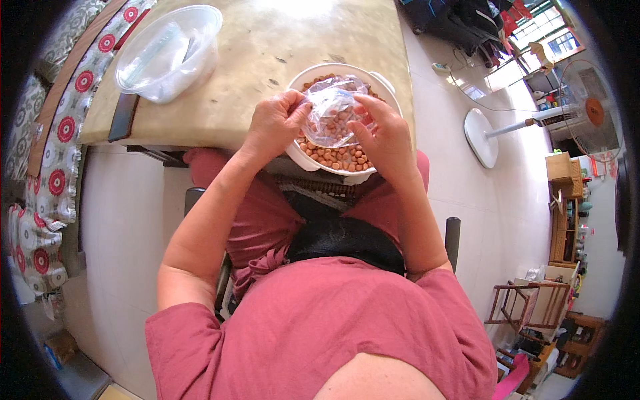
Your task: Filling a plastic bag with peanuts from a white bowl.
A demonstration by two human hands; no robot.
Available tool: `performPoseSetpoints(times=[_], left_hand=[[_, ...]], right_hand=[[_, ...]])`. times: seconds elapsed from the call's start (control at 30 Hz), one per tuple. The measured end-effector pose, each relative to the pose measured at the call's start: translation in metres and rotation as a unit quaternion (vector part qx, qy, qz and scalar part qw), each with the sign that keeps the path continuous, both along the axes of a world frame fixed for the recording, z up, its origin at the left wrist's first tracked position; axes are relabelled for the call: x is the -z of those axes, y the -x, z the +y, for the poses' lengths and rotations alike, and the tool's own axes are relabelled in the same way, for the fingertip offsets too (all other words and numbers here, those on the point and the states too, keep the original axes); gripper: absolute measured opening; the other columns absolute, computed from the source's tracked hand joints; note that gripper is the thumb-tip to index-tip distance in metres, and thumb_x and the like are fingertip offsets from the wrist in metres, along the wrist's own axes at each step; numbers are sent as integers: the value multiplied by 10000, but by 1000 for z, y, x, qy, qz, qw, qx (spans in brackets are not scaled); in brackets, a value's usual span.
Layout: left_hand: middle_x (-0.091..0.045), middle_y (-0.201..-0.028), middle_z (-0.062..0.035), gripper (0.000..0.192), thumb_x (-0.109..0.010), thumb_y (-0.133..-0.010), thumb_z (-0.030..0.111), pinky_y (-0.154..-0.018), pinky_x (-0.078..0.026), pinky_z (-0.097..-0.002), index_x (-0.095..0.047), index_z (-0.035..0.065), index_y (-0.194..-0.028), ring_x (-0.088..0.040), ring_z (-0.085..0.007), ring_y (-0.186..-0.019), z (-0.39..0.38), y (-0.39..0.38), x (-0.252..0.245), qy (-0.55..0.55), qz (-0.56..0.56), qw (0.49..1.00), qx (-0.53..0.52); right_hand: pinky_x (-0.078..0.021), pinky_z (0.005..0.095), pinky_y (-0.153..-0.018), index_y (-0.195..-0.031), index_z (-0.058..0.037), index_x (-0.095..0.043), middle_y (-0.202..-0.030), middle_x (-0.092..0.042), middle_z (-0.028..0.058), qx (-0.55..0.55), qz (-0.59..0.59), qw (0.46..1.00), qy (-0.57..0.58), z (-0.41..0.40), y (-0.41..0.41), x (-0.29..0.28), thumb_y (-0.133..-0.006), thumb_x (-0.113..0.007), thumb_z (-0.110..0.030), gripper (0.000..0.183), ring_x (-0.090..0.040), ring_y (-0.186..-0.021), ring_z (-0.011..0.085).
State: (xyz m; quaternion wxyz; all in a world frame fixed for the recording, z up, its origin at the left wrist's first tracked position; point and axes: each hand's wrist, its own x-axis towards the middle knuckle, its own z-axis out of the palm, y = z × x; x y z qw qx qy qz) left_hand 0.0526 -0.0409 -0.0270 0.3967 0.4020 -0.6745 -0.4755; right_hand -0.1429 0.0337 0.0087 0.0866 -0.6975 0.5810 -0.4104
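Note:
A clear plastic bag (327, 120) with a bluish strip near its top is held over a white basin (303, 161). Round brown nuts (345, 159) lie in the basin, and some show through or behind the bag. My left hand (277, 122) pinches the bag's left edge between thumb and fingers. At the bag's right side is my right hand (387, 135), its thumb and index finger apart. Its other fingers are partly hidden, so whether it grips the plastic is unclear.
A translucent plastic tub (200, 65) with plastic bags inside stands on the table (240, 55), at the left. A dark flat strip (124, 116) lies at the table's left edge. Chair armrests (452, 240) flank me. A standing fan (535, 122) is on the floor at right.

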Motion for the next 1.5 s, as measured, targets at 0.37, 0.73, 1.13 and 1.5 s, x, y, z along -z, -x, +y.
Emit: performPoseSetpoints(times=[0.37,0.73,1.13,1.5], left_hand=[[-639,-734,-20,150,-586,-950,123,-546,-503,-230,-642,-15,-941,-592,-72,-623,-1,-1,4,51,-12,999,-5],[-641,-728,-18,149,-582,-951,127,-559,-511,-234,-642,-8,-935,-600,-73,-631,-1,-2,2,45,-24,999,-7],[-650,-732,-31,148,-582,-950,116,-563,-514,-241,-644,-18,-952,-604,-78,-632,-2,-1,6,51,-26,998,-7],[-645,-739,-17,151,-590,-945,123,-580,-497,-238,-649,-15,-964,-585,-69,-653,2,-2,-2,44,-26,999,-11]], right_hand=[[-515,419,-750,-919,-87,-702,-889,-673,121,-11,244,962,-123,11,-7,8,-750,-720,-265,246,-657,-854,310],[-516,425,-764,-877,-105,-726,-909,-679,104,-28,193,970,-146,14,3,15,-795,-678,-264,186,-657,-863,300],[-511,376,-665,-903,-52,-675,-805,-652,126,22,42,998,-34,0,-1,-10,-785,-718,-210,202,-647,-733,291],[-515,416,-770,-966,-97,-691,-968,-667,91,11,243,966,-86,13,1,9,-710,-762,-257,311,-651,-890,285]])
